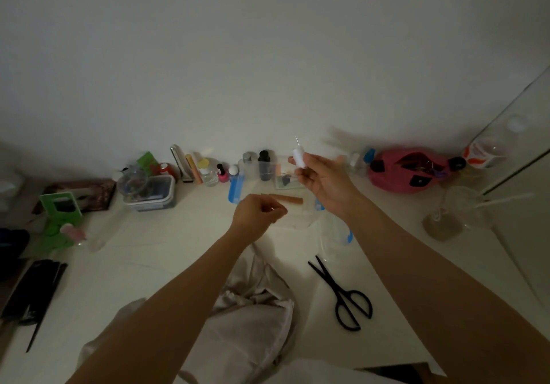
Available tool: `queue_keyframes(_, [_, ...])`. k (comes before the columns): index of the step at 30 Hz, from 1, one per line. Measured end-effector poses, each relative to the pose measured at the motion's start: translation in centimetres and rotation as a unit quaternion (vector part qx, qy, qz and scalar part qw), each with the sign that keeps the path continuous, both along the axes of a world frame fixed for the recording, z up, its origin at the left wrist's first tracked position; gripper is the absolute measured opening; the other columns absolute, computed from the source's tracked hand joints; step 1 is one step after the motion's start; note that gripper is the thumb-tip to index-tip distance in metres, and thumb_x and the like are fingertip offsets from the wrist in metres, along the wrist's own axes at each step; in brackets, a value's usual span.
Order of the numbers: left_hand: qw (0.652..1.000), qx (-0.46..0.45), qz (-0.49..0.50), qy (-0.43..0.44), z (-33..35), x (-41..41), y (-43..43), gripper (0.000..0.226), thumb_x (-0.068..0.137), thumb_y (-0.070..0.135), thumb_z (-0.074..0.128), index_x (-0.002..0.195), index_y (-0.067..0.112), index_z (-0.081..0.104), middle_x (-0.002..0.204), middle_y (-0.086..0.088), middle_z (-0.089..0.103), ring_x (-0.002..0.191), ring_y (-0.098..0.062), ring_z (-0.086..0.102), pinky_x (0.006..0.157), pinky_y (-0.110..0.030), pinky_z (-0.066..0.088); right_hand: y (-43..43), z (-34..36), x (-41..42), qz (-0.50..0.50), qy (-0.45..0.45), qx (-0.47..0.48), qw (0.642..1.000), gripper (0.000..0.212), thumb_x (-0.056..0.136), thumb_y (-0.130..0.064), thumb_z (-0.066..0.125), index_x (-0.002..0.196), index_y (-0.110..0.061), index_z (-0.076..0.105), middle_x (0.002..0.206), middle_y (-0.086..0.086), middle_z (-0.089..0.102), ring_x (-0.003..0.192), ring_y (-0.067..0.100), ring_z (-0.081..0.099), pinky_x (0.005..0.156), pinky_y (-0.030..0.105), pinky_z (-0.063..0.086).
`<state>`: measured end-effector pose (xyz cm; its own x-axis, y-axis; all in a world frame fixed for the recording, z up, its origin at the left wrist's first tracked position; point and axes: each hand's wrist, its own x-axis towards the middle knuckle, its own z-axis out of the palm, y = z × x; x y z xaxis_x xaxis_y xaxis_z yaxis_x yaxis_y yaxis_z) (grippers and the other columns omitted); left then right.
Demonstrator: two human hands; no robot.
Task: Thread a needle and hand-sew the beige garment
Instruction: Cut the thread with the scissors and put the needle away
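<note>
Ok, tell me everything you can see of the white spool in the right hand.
The white spool is a small plain cylinder, seemingly wound with white thread; no label shows. It stands roughly upright, raised off the table near the wall. The right hand pinches its lower part between thumb and fingertips, hiding its base. A thin pale sliver, probably a needle, sticks up from its top. Any loose thread is too fine to see.

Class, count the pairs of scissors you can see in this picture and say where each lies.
1. The scissors lie on the table, right of the garment, handles nearest the person. More could be hidden among the clutter by the wall.
</note>
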<state>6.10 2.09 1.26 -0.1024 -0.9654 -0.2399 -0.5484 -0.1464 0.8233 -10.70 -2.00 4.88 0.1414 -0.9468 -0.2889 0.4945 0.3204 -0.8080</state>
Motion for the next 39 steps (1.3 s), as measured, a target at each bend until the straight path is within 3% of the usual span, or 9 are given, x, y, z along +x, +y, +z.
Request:
queue_keyframes(9, [0.995, -0.065, 0.008, -0.070, 0.9, 1.3, 0.8, 0.007, 0.089, 0.022, 0.066, 0.091, 0.019, 0.072, 0.064, 0.009, 0.058, 0.056, -0.003, 0.049, 0.055, -0.007, 0.036, 0.8, -1.1, 0.1, 0.011, 0.266, -0.070, 0.961, 0.022, 0.092, -0.008, 0.064, 0.113, -0.001, 0.065, 0.089, 0.006, 0.069, 0.072, 0.012, 0.062, 0.075, 0.025, 0.055])
queue_keyframes(14, [0.991, -0.098, 0.089, 0.010, 1.5, 1.9, 0.6, 0.007, 0.088, 0.019, 0.067, 0.088, 0.016, 0.073, 0.057, 0.004, 0.055, 0.049, -0.004, 0.042, 0.057, -0.018, 0.040, 1.4, -1.5, -0.5, 0.159, 0.518, -0.148, 0.827, 0.020, 0.084, -0.020, 0.076, 0.102, -0.012, 0.073, 0.087, 0.001, 0.070, 0.075, 0.010, 0.063, 0.076, 0.029, 0.055])
queue_keyframes(16, [0.989, -0.104, 0.101, 0.035, 1.8, 1.8, 0.5, 0.007, 0.088, 0.018, 0.067, 0.087, 0.015, 0.073, 0.057, 0.004, 0.055, 0.049, -0.005, 0.041, 0.056, -0.019, 0.038, 2.0, -0.9, -0.4, 0.296, 0.508, -0.140, 0.797, 0.020, 0.086, -0.020, 0.074, 0.104, -0.013, 0.073, 0.087, 0.001, 0.071, 0.074, 0.009, 0.063, 0.071, 0.022, 0.053])
queue_keyframes(19, [0.989, -0.084, 0.103, 0.064, 2.0, 1.9, 0.4, 0.006, 0.089, 0.019, 0.066, 0.088, 0.018, 0.072, 0.066, -0.002, 0.063, 0.056, -0.008, 0.048, 0.060, -0.020, 0.042, 3.0, -0.2, -0.5, 0.366, 0.361, -0.119, 0.849, 0.019, 0.091, -0.015, 0.067, 0.109, -0.008, 0.070, 0.094, 0.004, 0.072, 0.077, 0.009, 0.062, 0.073, 0.019, 0.051])
queue_keyframes(22, [0.977, -0.026, 0.150, 0.152, 2.0, 2.1, 0.7, 0.014, 0.090, 0.019, 0.066, 0.098, 0.011, 0.072, 0.079, 0.001, 0.067, 0.063, -0.002, 0.055, 0.064, -0.014, 0.045, 3.1, 0.0, -0.7, 0.265, 0.176, -0.084, 0.944, 0.014, 0.093, -0.005, 0.061, 0.105, 0.000, 0.065, 0.088, 0.004, 0.071, 0.075, 0.013, 0.062, 0.074, 0.023, 0.053])
queue_keyframes(26, [0.979, -0.004, 0.120, 0.164, 1.8, 1.1, 1.2, 0.019, 0.087, 0.021, 0.069, 0.099, 0.008, 0.074, 0.080, 0.003, 0.069, 0.064, 0.000, 0.060, 0.061, -0.012, 0.047, 2.5, -0.2, 0.2, 0.089, 0.099, -0.042, 0.990, 0.013, 0.092, -0.002, 0.061, 0.104, 0.004, 0.061, 0.091, 0.010, 0.069, 0.076, 0.016, 0.068, 0.070, 0.022, 0.056])
queue_keyframes(30, [0.996, -0.072, 0.025, 0.055, 2.1, -0.6, 1.1, 0.005, 0.089, 0.026, 0.067, 0.088, 0.028, 0.072, 0.083, -0.002, 0.073, 0.079, -0.032, 0.064, 0.076, -0.039, 0.055, 1.5, -1.3, 0.9, 0.023, 0.269, -0.059, 0.961, 0.025, 0.088, -0.009, 0.071, 0.107, 0.003, 0.062, 0.093, 0.009, 0.068, 0.070, 0.014, 0.066, 0.068, 0.022, 0.056])
queue_keyframes(35, [0.988, -0.092, 0.102, 0.075, 2.5, -0.5, -1.1, 0.009, 0.089, 0.026, 0.067, 0.090, 0.018, 0.072, 0.081, -0.008, 0.071, 0.078, -0.026, 0.065, 0.078, -0.037, 0.054, 0.2, -2.9, 0.0, 0.048, 0.477, -0.132, 0.868, 0.018, 0.080, -0.011, 0.079, 0.088, -0.011, 0.062, 0.082, -0.010, 0.063, 0.076, 0.010, 0.060, 0.071, 0.023, 0.050])
queue_keyframes(39, [0.985, -0.063, 0.150, 0.064, 1.5, 0.1, -3.7, 0.014, 0.089, 0.026, 0.068, 0.094, 0.014, 0.072, 0.080, 0.003, 0.069, 0.074, -0.013, 0.062, 0.078, -0.030, 0.053, -0.6, -3.7, -0.6, 0.104, 0.533, -0.149, 0.826, 0.019, 0.080, -0.011, 0.078, 0.086, -0.017, 0.060, 0.085, -0.010, 0.062, 0.076, 0.011, 0.060, 0.073, 0.026, 0.050])
